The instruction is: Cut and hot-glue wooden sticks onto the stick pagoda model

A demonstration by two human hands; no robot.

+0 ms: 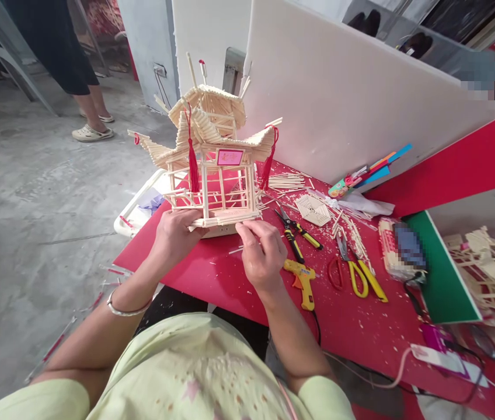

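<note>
A model pavilion (225, 146) made of thin pale wooden sticks stands upright in front of me, with two roof tiers, red tassels and a small pink plaque (230, 157). My left hand (175, 236) is closed on the left front corner of its base. At the right part of the base's front edge, my right hand (265, 251) is pinched, thumb against forefinger. Whatever sits between those fingertips is too small to make out. Just right of that hand lies a yellow glue gun (303, 281), with black-and-yellow pliers (293, 233) beyond it.
On the red table (247, 291) are scissors (355, 271), a six-sided stick panel (313, 210), loose sticks (286, 182) and scraps. A white board (317, 93) rises behind. A green panel (440, 262) stands at right. Another person's legs (92, 108) show at upper left.
</note>
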